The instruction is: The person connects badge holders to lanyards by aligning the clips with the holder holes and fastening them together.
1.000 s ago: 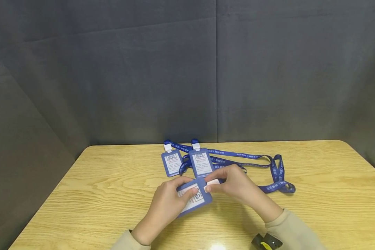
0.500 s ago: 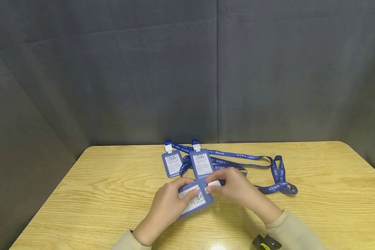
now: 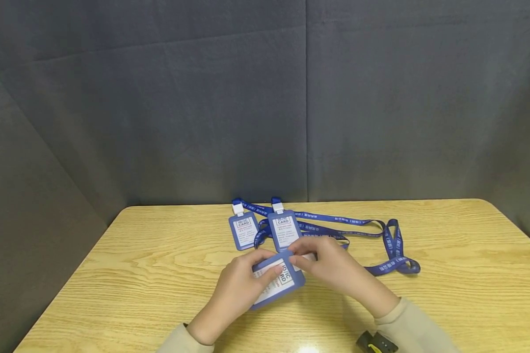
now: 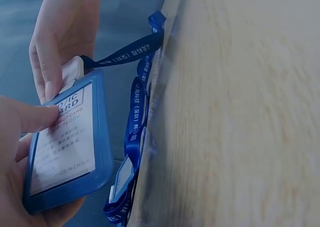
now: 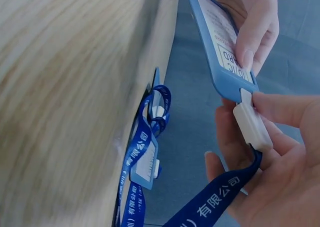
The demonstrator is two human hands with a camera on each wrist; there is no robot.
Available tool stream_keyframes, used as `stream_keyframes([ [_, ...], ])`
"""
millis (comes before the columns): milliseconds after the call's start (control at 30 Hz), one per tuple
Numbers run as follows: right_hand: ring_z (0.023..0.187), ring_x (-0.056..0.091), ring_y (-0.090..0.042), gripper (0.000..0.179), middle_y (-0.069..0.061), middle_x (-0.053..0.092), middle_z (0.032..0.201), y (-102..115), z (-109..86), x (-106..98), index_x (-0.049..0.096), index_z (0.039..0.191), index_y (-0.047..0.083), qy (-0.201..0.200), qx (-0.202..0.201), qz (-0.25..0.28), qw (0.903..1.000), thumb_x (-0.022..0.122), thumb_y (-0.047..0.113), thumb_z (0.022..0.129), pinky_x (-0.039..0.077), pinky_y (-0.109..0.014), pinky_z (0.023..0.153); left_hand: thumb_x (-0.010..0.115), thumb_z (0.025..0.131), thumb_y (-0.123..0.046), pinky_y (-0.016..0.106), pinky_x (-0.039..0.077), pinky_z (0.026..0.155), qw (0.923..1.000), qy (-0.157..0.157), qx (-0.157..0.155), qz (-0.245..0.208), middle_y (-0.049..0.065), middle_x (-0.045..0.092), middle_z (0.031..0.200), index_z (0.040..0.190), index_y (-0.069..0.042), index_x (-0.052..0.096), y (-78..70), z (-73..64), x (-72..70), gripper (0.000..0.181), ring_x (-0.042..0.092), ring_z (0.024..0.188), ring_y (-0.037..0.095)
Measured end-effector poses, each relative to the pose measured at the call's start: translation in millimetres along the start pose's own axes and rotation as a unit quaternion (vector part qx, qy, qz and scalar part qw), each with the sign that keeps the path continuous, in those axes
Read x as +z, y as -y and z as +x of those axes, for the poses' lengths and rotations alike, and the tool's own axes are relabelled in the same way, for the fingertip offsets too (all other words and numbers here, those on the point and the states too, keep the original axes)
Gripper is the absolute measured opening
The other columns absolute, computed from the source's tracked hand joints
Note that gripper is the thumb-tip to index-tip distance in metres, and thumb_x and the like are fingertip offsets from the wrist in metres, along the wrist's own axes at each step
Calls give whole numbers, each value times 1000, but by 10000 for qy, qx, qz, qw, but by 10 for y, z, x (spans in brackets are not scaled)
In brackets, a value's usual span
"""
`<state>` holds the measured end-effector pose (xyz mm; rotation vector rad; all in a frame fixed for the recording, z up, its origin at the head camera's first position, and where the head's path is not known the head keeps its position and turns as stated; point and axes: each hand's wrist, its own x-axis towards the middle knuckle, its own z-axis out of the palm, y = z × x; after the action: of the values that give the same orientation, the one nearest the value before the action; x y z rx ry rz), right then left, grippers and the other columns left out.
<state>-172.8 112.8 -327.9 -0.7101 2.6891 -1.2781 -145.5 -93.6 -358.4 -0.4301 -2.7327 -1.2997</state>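
Observation:
Between both hands, above the table, is a blue badge holder (image 3: 298, 282) with a white card printed "ID/IC CARD". My left hand (image 3: 236, 282) grips its body, thumb on the card face and fingers behind. At the holder's top end my right hand (image 3: 331, 262) pinches the strap of a white clip (image 5: 252, 127), which lies over its palm in the right wrist view. From the clip runs a blue printed lanyard (image 5: 215, 199). In the right wrist view the strap meets the holder's top edge; whether it is fastened, I cannot tell.
Two more blue badge holders, a left one (image 3: 246, 231) and a right one (image 3: 286, 231), lie behind the hands with white clips attached. Their blue lanyards (image 3: 331, 218) spread rightward over the wooden table (image 3: 137, 274). A dark grey curtain (image 3: 203, 98) stands behind.
The right fingertips have shifted from the white clip's body towards the holder's top edge and cover more of the clip. The holder has moved slightly to the right.

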Motion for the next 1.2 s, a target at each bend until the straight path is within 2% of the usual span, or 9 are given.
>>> stream_keyframes([
  [167, 78, 59, -12, 11, 2, 70, 93, 3, -6, -60, 74, 102, 10, -111, -197, -96, 9997, 67, 17, 96, 51, -29, 68, 69, 93, -38, 45, 50, 86, 9998, 73, -86, -134, -4, 72, 106, 110, -17, 72, -14, 12, 0, 27, 65, 98, 14],
  [333, 85, 64, -11, 11, 5, 70, 93, 4, -9, -109, 74, 102, 11, -241, 1, -113, 9996, 66, 17, 97, 54, -35, 80, 70, 93, -38, 44, 49, 86, 9995, 139, -138, -246, -5, 71, 106, 111, -16, 72, -7, 12, 13, 28, 63, 96, 13],
  [467, 88, 66, -14, 14, 5, 71, 91, 1, -24, -185, 74, 105, 10, -324, 51, -65, 9994, 64, 18, 98, 54, -40, 81, 71, 92, -37, 45, 49, 88, 9992, 111, -121, -368, -4, 71, 106, 110, -16, 72, -4, 10, 30, 28, 64, 99, 14],
  [567, 90, 68, -16, 17, 3, 72, 92, -3, -43, -286, 73, 108, 9, -442, 35, 46, 9990, 62, 20, 100, 54, -42, 81, 71, 92, -34, 46, 48, 91, 9975, 130, -99, -690, -2, 71, 106, 111, -12, 72, -19, 15, 50, 29, 64, 102, 16],
  [767, 92, 69, -19, 21, -2, 73, 98, 17, -115, -557, 71, 113, 7, -835, 9, 94, 9965, 58, 20, 102, 54, -45, 84, 69, 94, -29, 47, 46, 97, 9882, 337, -51, -1496, 2, 72, 107, 115, -6, 70, -107, 42, 105, 31, 64, 104, 18],
  [933, 94, 68, -18, 25, -2, 72, 97, 48, -195, -797, 70, 115, 9, -1277, 59, 7, 9918, 56, 26, 103, 52, -46, 87, 70, 94, -28, 41, 48, 92, 9843, 461, -40, -1702, 0, 73, 102, 115, -8, 71, -199, 60, 129, 29, 65, 98, 15],
  [1067, 92, 67, -16, 29, -2, 73, 96, 47, -237, -933, 70, 115, 10, -1492, 43, -114, 9887, 55, 31, 103, 50, -43, 90, 70, 93, -25, 34, 49, 88, 9796, 468, 12, -1955, 4, 73, 104, 115, -4, 70, -227, 52, 145, 30, 65, 95, 15],
  [1133, 91, 67, -16, 29, -2, 73, 96, 38, -247, -969, 70, 115, 10, -1522, 34, -138, 9882, 54, 32, 104, 49, -44, 91, 70, 93, -22, 31, 51, 83, 9745, 408, -53, -2208, 8, 73, 104, 116, -1, 69, -223, 48, 158, 31, 66, 90, 15],
  [1200, 91, 67, -16, 30, -2, 73, 95, 32, -249, -978, 70, 115, 10, -1482, 57, -143, 9888, 54, 32, 104, 49, -42, 90, 69, 94, -18, 27, 53, 76, 9646, 323, -258, -2603, 13, 72, 103, 117, 3, 67, -224, 52, 169, 32, 66, 84, 14],
])
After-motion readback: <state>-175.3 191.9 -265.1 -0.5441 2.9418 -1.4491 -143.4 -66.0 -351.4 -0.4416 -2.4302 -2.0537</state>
